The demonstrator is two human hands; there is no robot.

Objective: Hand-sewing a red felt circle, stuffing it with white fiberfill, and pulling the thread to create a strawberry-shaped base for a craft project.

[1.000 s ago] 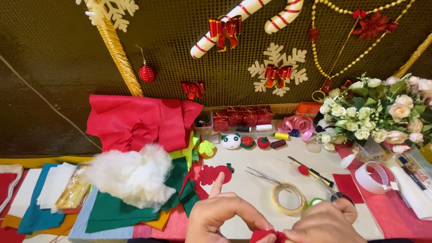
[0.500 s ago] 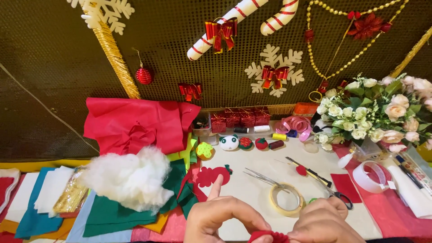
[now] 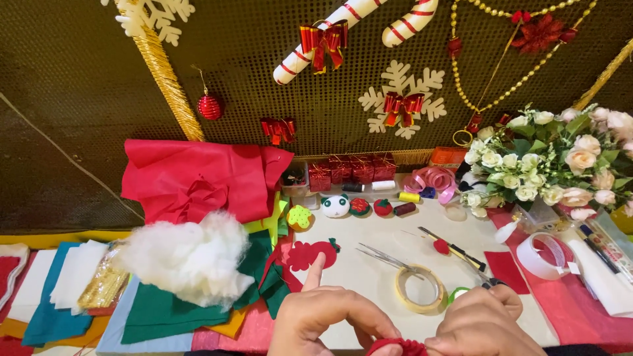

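**Pinching the red felt piece at the near edge**

My fingers are clamped on a small red felt piece [image 3: 397, 347], low at the near edge of the tabletop [image 3: 369, 290]. My left hand [image 3: 323, 320] pinches it from the left with thumb and middle fingers together, index finger sticking straight up and free. My right hand [image 3: 484, 323] closes on it from the right, knuckles curled over, fingertips mostly hidden behind the piece.

I judge that I am at a gathering or stitching step, working the edge of the felt between both hands. I can see no needle or thread, so I cannot tell which. The next move, as I read it, calls for a steady pinch on the left while the right shifts a little along the edge, without letting the folds slip.

The piece itself is bright red, soft, with a bumpy, ruffled top edge; only that upper rim shows, the rest is cut off below.

Just beyond the piece lies a tape roll [image 3: 419, 288], with scissors [image 3: 386, 257] touching its far side. Left of the piece, beyond my raised finger, sits a red felt cut-out [image 3: 310, 254]; further left, white stuffing [image 3: 184, 257] on green felt [image 3: 158, 313]. Well beyond, a folded red cloth [image 3: 198, 178].
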